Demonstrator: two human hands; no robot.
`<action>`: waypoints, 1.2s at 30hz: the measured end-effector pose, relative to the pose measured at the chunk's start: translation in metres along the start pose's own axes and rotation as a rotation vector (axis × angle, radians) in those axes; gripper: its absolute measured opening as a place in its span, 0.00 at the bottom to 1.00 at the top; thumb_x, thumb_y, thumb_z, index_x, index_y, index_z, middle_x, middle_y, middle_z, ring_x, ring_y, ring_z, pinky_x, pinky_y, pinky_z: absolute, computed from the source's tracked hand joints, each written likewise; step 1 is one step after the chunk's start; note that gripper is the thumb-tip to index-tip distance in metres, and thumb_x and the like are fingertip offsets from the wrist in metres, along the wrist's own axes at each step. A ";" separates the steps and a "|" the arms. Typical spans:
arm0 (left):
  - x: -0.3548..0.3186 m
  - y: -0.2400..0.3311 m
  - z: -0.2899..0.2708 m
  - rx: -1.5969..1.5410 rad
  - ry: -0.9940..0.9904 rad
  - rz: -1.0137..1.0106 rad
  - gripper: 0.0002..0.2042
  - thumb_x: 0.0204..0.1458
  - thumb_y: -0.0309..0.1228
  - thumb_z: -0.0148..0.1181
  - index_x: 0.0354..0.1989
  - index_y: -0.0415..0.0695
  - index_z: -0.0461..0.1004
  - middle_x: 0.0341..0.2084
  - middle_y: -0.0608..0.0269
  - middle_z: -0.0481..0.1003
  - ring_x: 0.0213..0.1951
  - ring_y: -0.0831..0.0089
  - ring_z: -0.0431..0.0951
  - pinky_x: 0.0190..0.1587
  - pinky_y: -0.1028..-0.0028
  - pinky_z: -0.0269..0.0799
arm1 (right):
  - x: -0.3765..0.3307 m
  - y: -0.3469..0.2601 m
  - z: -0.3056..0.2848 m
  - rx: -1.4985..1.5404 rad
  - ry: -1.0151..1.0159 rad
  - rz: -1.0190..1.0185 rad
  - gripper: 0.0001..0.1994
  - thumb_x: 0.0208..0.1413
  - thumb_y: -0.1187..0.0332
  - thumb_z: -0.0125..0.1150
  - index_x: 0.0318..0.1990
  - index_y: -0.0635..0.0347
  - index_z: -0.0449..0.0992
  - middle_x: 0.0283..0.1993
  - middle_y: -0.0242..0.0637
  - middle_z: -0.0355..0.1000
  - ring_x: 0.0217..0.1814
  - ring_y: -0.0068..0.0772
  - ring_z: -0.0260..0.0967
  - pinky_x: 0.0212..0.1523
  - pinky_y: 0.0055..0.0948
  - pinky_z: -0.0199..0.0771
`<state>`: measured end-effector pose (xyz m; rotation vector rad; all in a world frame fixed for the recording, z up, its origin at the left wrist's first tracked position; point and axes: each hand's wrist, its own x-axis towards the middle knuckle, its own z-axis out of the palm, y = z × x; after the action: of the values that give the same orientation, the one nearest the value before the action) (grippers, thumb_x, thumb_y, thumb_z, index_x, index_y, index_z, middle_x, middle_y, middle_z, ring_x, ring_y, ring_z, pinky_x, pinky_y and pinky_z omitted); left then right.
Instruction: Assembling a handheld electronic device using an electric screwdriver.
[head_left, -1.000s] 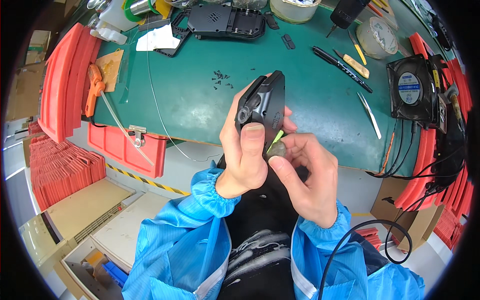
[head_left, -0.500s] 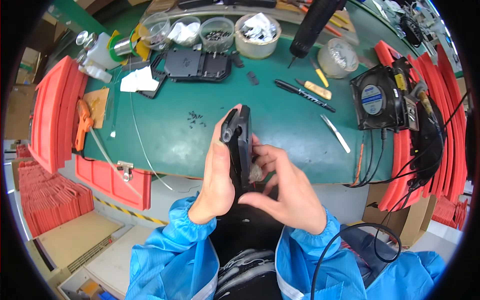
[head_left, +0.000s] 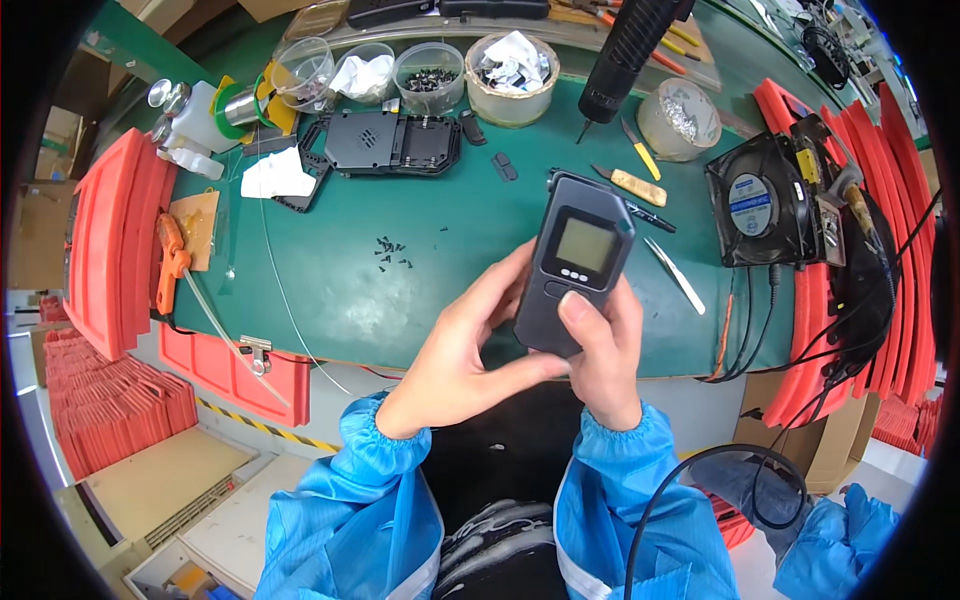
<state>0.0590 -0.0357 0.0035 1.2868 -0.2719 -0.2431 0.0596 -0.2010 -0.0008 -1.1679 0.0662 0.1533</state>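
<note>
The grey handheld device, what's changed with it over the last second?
The handheld device was turned from edge-on to screen-up, facing the camera. The left hand keeps hold of it; the right hand now has its thumb on the front. The loose screws on the green mat stayed put.

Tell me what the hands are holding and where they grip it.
Both hands hold a dark grey handheld device, screen up. The left hand cups its lower left edge; the right hand grips the bottom end, thumb on the front.
</note>
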 end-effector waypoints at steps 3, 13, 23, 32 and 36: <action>-0.003 -0.005 -0.003 0.169 -0.053 0.018 0.48 0.47 0.26 0.78 0.76 0.38 0.55 0.62 0.52 0.71 0.59 0.63 0.74 0.61 0.65 0.70 | -0.002 0.000 -0.002 -0.028 0.000 -0.013 0.26 0.60 0.63 0.61 0.61 0.70 0.69 0.47 0.46 0.78 0.47 0.35 0.80 0.50 0.33 0.82; -0.004 -0.005 -0.003 0.231 -0.032 0.004 0.48 0.43 0.28 0.81 0.74 0.37 0.59 0.59 0.50 0.73 0.57 0.59 0.76 0.59 0.63 0.71 | -0.002 -0.004 0.001 -0.027 -0.009 -0.002 0.28 0.58 0.58 0.59 0.59 0.75 0.69 0.44 0.53 0.79 0.41 0.41 0.82 0.44 0.36 0.86; -0.004 -0.001 -0.003 0.259 -0.041 -0.023 0.48 0.41 0.29 0.82 0.72 0.37 0.61 0.60 0.48 0.74 0.60 0.54 0.77 0.62 0.60 0.71 | -0.003 -0.004 -0.002 -0.015 -0.042 0.011 0.29 0.58 0.58 0.60 0.59 0.75 0.69 0.44 0.53 0.79 0.41 0.41 0.83 0.43 0.34 0.87; -0.005 0.001 -0.002 0.268 -0.037 -0.068 0.48 0.40 0.29 0.83 0.72 0.36 0.61 0.60 0.47 0.74 0.61 0.53 0.76 0.63 0.60 0.71 | -0.004 -0.004 -0.002 -0.007 -0.039 0.012 0.29 0.58 0.58 0.61 0.59 0.75 0.69 0.45 0.54 0.79 0.41 0.41 0.83 0.41 0.33 0.87; -0.004 0.001 -0.002 0.258 -0.040 -0.075 0.49 0.40 0.29 0.83 0.72 0.36 0.61 0.60 0.47 0.74 0.62 0.54 0.76 0.63 0.59 0.71 | -0.003 -0.005 -0.003 -0.023 -0.057 0.010 0.30 0.58 0.58 0.61 0.60 0.75 0.69 0.45 0.54 0.79 0.42 0.42 0.83 0.41 0.34 0.87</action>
<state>0.0556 -0.0318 0.0035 1.5502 -0.2959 -0.3049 0.0572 -0.2062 0.0025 -1.1856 0.0208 0.1967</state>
